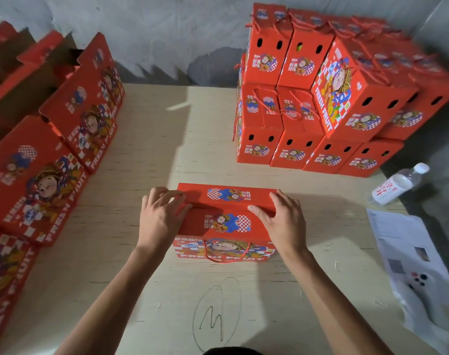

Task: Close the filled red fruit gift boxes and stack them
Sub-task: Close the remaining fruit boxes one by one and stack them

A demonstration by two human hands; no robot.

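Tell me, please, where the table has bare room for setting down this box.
Bare board lies between the open boxes on the left and the stack far right. Near edge around the pencil scribble is free. Right edge is crowded: bottle, papers.

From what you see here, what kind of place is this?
Probably a fruit packing room or small warehouse: a stack of closed red boxes stands at a bare grey wall, open boxes wait on the plywood table.
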